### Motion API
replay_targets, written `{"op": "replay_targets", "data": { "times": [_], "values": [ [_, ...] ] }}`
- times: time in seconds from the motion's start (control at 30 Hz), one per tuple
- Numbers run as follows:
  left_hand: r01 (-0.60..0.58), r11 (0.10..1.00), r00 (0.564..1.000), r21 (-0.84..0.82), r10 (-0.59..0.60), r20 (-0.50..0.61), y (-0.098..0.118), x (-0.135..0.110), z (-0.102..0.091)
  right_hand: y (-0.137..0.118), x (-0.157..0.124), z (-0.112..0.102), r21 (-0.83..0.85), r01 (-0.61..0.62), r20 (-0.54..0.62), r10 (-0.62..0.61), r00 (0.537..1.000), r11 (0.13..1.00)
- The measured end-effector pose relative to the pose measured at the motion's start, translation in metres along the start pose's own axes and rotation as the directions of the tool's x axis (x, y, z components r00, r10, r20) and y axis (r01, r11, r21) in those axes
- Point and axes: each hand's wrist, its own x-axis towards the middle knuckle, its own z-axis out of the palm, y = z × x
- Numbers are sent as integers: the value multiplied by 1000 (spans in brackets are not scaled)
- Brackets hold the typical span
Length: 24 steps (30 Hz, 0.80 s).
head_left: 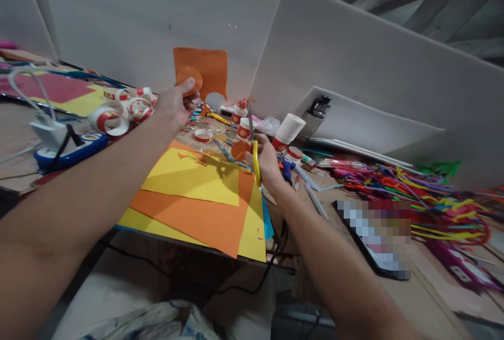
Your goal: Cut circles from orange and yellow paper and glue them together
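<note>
My left hand [179, 102] is raised over the back of the table, its thumb pressed on an orange paper circle [185, 78]. Directly behind the circle is an orange square sheet [210, 67]; I cannot tell whether the fingers hold it too. Yellow-handled scissors [256, 164] are in my right hand [268, 158], blades pointing up. Another orange circle [240, 150] lies just left of that hand. Below both hands, a yellow sheet [197, 182] with orange scraps rests on a larger orange sheet [220, 224].
Stacked paper cups [289, 129] and a bottle [315, 116] stand behind my right hand. Cut cup rings [112, 119] and a blue power strip [73, 151] are at left. A phone [374, 240] and colourful pipe cleaners [425, 201] lie right. White panels [129, 19] bound the back.
</note>
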Motion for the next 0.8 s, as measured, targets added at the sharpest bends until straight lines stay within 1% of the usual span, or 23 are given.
{"op": "replay_targets", "data": {
  "times": [0.07,0.13,0.27,0.37,0.43,0.47,0.57,0.6,0.63,0.7,0.73,0.8],
  "values": [
    [6,1000,1000,19,-7,23,-2,1,-1,-2,1,-3,117,-16,9,15,1000,993],
    [16,1000,999,20,-16,42,-4,1,-2,-7,-1,-5,185,-36,19,33,999,982],
    [25,999,999,-41,-23,39,-9,-3,1,-18,-8,-7,241,-133,83,116,990,961],
    [77,995,995,-59,-73,69,-13,-7,4,-22,-12,-8,252,-146,141,113,984,957],
    [122,990,989,-64,-116,92,-17,-8,5,-23,-13,-9,235,-122,184,79,980,964],
    [146,987,985,-63,-139,102,-19,-9,6,-22,-14,-10,216,-108,227,58,972,970],
    [196,979,975,-50,-189,114,-24,-10,7,-17,-16,-9,122,-39,370,-9,929,992],
    [203,978,974,-43,-198,115,-26,-11,8,-15,-17,-8,78,-2,394,-29,919,997],
    [209,977,973,-36,-204,110,-26,-13,9,-13,-18,-7,26,42,406,-49,913,999],
    [227,974,969,-22,-224,103,-27,-17,11,-11,-20,-5,-58,108,396,-76,915,992],
    [240,971,966,-16,-237,106,-28,-19,11,-12,-21,-4,-84,122,381,-81,921,989],
    [267,964,955,-7,-264,136,-29,-23,12,-18,-23,-3,-85,109,338,-74,938,990]
  ]
}}
